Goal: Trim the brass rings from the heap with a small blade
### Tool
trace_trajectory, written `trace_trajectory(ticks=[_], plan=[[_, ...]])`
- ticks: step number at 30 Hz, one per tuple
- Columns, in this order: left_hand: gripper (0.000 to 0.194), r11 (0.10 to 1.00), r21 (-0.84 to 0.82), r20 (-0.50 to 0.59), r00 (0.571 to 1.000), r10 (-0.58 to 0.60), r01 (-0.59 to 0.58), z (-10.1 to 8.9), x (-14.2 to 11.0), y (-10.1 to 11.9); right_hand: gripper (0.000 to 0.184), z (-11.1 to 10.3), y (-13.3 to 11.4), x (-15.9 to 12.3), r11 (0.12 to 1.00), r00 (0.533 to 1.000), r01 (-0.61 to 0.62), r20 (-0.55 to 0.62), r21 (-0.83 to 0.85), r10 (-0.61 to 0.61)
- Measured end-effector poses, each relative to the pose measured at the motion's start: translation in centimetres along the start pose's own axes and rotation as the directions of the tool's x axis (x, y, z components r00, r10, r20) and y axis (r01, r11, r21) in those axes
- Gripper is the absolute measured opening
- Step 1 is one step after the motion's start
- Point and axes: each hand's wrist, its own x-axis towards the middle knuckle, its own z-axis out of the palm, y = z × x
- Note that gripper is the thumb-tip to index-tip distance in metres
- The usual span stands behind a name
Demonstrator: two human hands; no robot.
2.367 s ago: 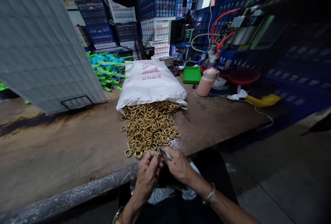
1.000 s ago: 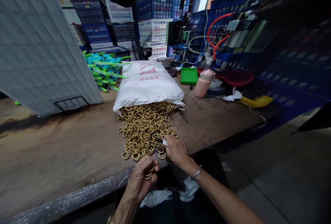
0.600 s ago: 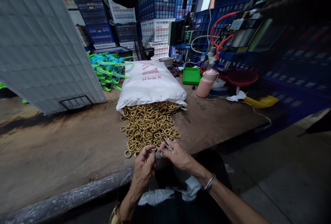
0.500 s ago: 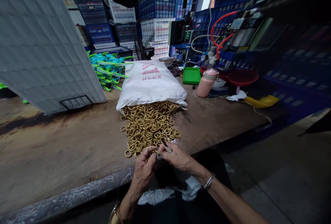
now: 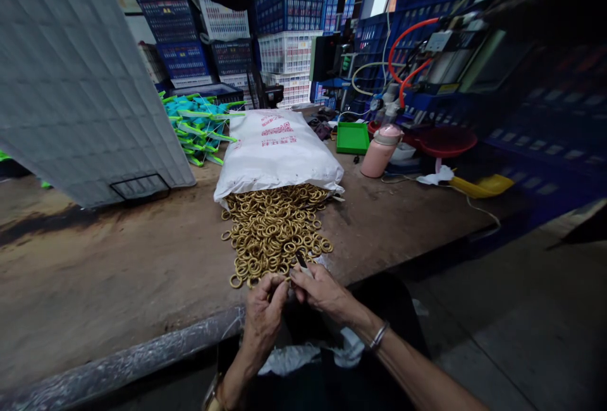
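Since a second ago, the right hand (image 5: pixel 325 294) has come back from the pile of rings (image 5: pixel 272 227) to the left hand (image 5: pixel 265 313), near the table (image 5: pixel 142 265) edge. The left fingers pinch a gold ring (image 5: pixel 287 279), mostly hidden, between the hands; the right fingers grip a small tool (image 5: pixel 303 264). The pile spills from the near end of a white sack (image 5: pixel 279 152).

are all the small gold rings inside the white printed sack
No, many small gold rings lie heaped on the brown tabletop outside the sack.
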Motion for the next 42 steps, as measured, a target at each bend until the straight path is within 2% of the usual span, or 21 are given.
trace_trajectory(ticks=[5,8,15,21,27,36,39,42], plan=[[0.024,0.962,-0.173,0.119,0.974,-0.192,0.211,0.0,-0.2,-0.9,0.024,0.3,-0.6,0.2,0.995,0.994,0.064,-0.078,-0.08,-0.07],[0.028,0.932,-0.218,0.163,0.953,-0.257,0.288,0.0,-0.3,-1.4,0.019,0.5,-0.9,0.3,0.988,0.989,0.065,-0.12,-0.137,-0.082],[0.031,0.937,-0.224,0.165,0.958,-0.234,0.268,-0.2,-0.5,-1.3,0.022,0.9,0.0,0.3,0.949,0.977,0.118,-0.138,-0.293,-0.164],[0.034,0.933,-0.239,0.081,0.963,-0.257,0.269,0.1,-0.9,-1.2,0.025,1.2,-0.4,0.2,0.926,0.96,0.141,-0.179,-0.351,-0.214],[0.034,0.922,-0.196,0.195,0.934,-0.298,0.335,-0.2,-1.5,-1.3,0.024,1.4,-0.5,-0.3,0.905,0.961,0.127,-0.177,-0.407,-0.214],[0.032,0.894,-0.289,0.195,0.935,-0.297,0.344,0.0,-2.0,-0.6,0.021,1.5,-1.2,-0.8,0.96,0.97,0.16,-0.142,-0.231,-0.196],[0.034,0.896,-0.277,0.181,0.934,-0.307,0.348,0.2,-2.2,-0.3,0.023,1.2,-1.0,-0.9,0.942,0.962,0.154,-0.174,-0.298,-0.212],[0.034,0.901,-0.261,0.157,0.937,-0.313,0.345,0.2,-2.2,-0.3,0.018,0.9,-0.3,-1.2,0.862,0.944,0.163,-0.178,-0.48,-0.278]])
